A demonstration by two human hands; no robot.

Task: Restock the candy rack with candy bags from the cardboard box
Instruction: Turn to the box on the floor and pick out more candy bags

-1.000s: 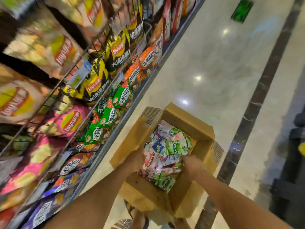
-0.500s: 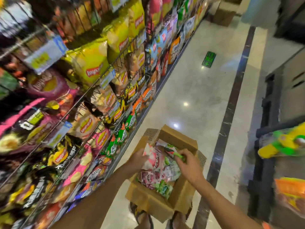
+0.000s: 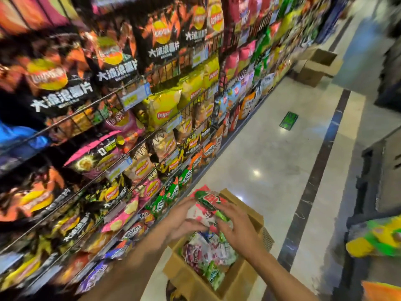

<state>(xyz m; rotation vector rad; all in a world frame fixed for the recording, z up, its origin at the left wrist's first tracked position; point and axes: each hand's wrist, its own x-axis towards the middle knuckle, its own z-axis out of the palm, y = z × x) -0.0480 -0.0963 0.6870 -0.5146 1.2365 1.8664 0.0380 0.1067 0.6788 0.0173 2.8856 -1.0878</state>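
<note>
Two hands clasp a bundle of candy bags (image 3: 206, 203) just above the cardboard box (image 3: 245, 276). My left hand (image 3: 182, 220) curls round the side nearest the rack (image 3: 152, 118), and my right hand (image 3: 243, 233) has its fingers (image 3: 224, 213) wrapped over the other side. The rack lies to the left, so I judge the left hand leads. The bundle's long axis points away up the aisle. Half a second ago both hands were lower, inside the box.
</note>
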